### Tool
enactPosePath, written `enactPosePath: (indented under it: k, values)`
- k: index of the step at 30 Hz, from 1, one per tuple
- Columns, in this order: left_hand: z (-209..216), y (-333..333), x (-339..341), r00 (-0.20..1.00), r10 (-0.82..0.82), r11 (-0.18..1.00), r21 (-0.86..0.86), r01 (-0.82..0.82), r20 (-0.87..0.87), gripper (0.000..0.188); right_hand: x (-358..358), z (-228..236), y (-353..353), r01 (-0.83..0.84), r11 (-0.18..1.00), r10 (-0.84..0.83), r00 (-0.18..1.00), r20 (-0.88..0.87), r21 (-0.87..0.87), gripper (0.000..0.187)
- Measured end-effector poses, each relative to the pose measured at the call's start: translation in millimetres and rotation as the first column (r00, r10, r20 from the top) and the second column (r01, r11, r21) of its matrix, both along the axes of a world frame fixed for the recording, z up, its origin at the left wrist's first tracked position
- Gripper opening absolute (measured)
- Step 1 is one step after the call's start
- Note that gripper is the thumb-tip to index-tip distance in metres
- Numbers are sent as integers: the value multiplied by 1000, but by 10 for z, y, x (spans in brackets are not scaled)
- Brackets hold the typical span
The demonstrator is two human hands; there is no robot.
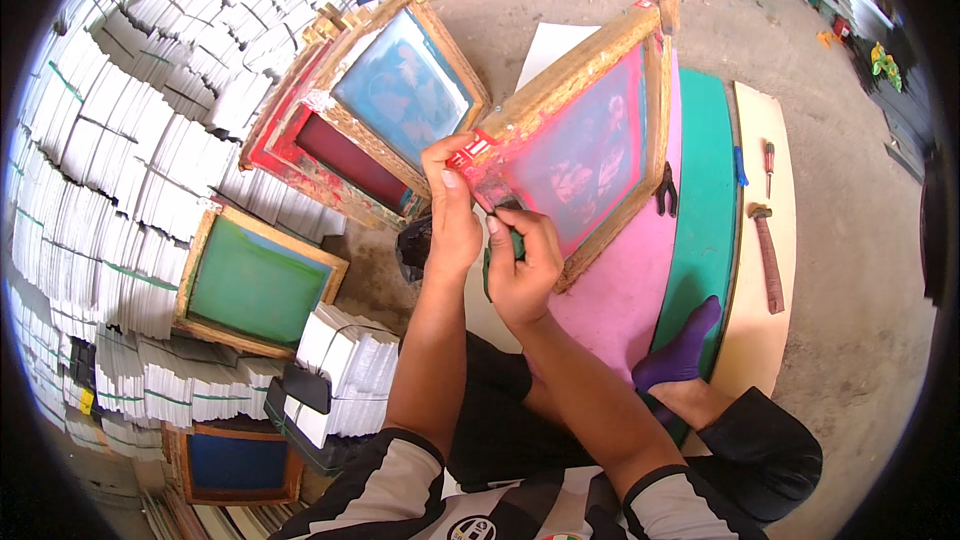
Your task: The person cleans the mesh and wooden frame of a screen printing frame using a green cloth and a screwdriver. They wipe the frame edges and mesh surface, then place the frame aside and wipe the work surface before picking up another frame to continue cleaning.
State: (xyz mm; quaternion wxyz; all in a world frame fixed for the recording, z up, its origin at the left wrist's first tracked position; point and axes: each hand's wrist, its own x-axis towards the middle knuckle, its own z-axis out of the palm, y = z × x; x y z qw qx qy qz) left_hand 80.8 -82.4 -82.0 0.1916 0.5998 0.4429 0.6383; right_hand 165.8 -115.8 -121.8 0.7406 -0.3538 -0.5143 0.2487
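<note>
Left fingers point(452, 202) gripping wooden frame point(560, 83) | right fingers point(535, 230) clasping green object point(516, 244) | red label point(471, 151), white lettering

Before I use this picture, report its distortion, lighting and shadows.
Head view: fisheye distortion bows the white stacks at left, and black fills the corners; head view: soft light, a shadow on the green board beside the purple sock; head view: the pink-edged screen looks hazy, glare or coating unclear.
</note>
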Motion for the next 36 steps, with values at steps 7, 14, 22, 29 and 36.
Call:
enactPosePath:
  k: [7,14,22,29,36]
  values:
    - [47,-6,60,997,32,999,31,-30,-77,55,29,12,49,-2,992,18,992,125,-124,8]
    - [122,-73,97,998,-6,1000,-24,5,-55,57,96,293,-124,91,943,30,935,353,-320,11]
    - [112,-58,78,999,-42,999,12,42,-35,52,315,487,-78,-165,868,263,952,153,-467,12]
    - [27,10,1,997,-78,997,15,78,-7,44,687,857,43,-417,697,515,857,3,-583,15]
    - [107,52,-156,995,-95,994,-56,95,6,47,1072,1257,75,-516,708,521,843,-137,-482,7]
